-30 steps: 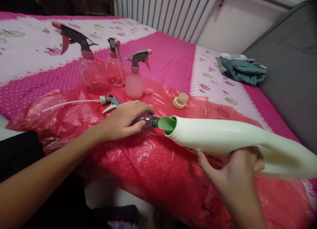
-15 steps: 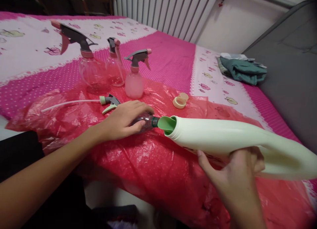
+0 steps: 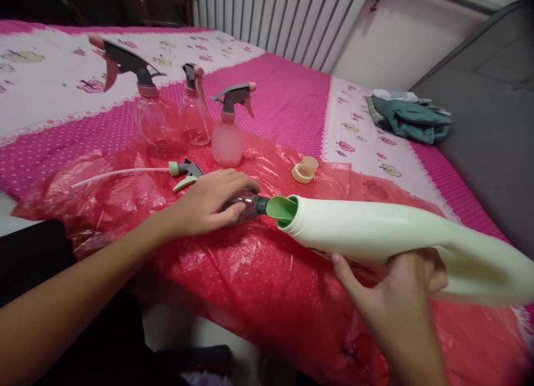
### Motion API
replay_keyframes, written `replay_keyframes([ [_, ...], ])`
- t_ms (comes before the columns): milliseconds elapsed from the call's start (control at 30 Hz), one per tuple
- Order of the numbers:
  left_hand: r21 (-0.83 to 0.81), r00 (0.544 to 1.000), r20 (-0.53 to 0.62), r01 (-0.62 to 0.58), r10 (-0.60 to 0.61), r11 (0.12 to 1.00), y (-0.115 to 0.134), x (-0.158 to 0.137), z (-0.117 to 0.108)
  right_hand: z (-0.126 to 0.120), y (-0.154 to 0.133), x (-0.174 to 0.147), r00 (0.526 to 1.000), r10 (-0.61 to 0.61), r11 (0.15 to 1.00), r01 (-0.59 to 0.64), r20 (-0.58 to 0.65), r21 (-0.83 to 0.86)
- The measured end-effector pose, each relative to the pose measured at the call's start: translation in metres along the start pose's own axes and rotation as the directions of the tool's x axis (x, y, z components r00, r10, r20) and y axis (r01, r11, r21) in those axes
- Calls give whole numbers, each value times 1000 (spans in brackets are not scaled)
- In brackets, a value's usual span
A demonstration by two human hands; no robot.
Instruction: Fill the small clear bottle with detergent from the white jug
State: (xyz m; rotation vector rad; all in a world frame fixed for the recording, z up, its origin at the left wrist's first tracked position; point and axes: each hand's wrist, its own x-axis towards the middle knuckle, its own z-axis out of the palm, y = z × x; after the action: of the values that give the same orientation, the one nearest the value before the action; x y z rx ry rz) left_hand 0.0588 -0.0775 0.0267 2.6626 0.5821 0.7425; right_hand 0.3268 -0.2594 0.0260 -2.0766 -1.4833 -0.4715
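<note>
My left hand (image 3: 214,201) is closed around a clear bottle (image 3: 249,206) with a dark green neck, which is tilted toward the right; most of its body is hidden under my fingers. Against that neck rests the green spout (image 3: 281,208) of a big pale green detergent jug (image 3: 354,222), tipped nearly flat. My right hand (image 3: 398,286) grips the jug by its handle, thumb along its underside. Whether liquid is flowing, I cannot tell. Just beyond my left hand lies a green-and-grey spray head (image 3: 187,172) with a long white tube. The jug's yellowish cap (image 3: 304,170) sits behind the spout.
Three spray bottles with pink-and-grey triggers stand behind: a large one (image 3: 152,116), a middle one (image 3: 195,113) and one with cloudy liquid (image 3: 227,141). Red plastic sheeting (image 3: 250,275) covers the bed's near side. Folded clothes (image 3: 411,116) lie by the grey headboard (image 3: 488,91).
</note>
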Motion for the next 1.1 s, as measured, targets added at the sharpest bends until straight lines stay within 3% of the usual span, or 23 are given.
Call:
replay_keyframes([
  [1100, 19, 1000, -5, -5, 5, 1000, 0, 1, 0, 3, -4, -3, 1000, 23, 999, -24, -14, -41],
])
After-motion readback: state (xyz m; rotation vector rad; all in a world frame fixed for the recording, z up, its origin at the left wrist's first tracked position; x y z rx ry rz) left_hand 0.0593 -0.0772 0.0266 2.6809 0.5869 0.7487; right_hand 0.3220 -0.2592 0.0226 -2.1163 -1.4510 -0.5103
